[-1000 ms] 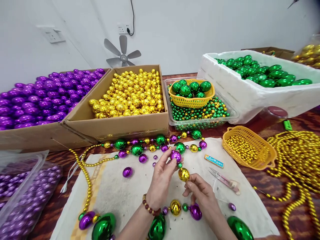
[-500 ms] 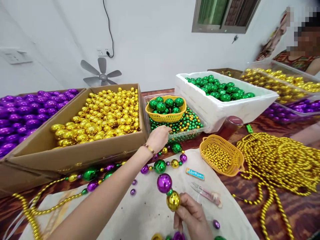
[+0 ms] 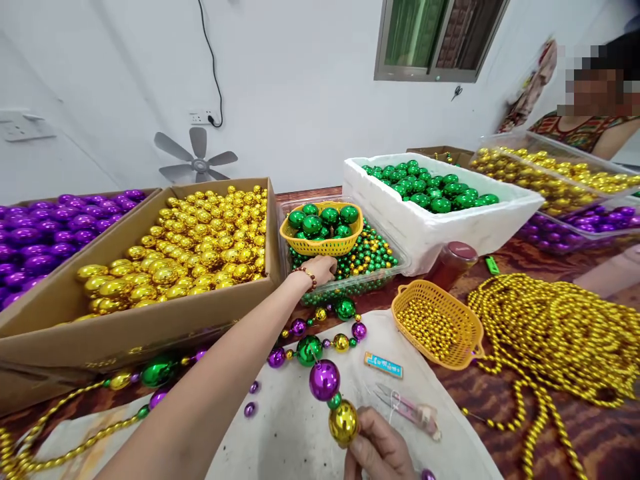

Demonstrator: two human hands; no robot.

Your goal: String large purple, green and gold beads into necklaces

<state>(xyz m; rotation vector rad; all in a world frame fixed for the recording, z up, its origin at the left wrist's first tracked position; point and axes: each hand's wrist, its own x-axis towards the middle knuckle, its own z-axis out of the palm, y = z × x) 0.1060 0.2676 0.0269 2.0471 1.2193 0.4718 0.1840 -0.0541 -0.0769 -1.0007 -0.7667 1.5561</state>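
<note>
My left hand (image 3: 320, 268) reaches into the clear tub (image 3: 367, 283) of small green and gold beads, just in front of a yellow basket (image 3: 320, 247) of big green balls. Its fingers are bent down among the beads, and what they hold is hidden. Low in the middle, my right hand (image 3: 380, 445) pinches a strung gold ball (image 3: 343, 423). Above that ball, on the same strand, are a small green bead (image 3: 334, 401) and a purple ball (image 3: 325, 379). A multicoloured bead strand with a green ball (image 3: 309, 350) lies behind them on the cloth.
Cardboard boxes of purple (image 3: 65, 227) and gold balls (image 3: 200, 247) stand left. A white foam box (image 3: 420, 230), a jar (image 3: 453, 265), a yellow bead basket (image 3: 473, 363) and gold strands (image 3: 555, 333) are right. Snips (image 3: 407, 408) lie on the cloth. A person sits far right.
My left hand has moved from above the tub's near edge down among the small beads. My right hand still pinches the strand, slightly lower in view. The whole view has shifted a little.
</note>
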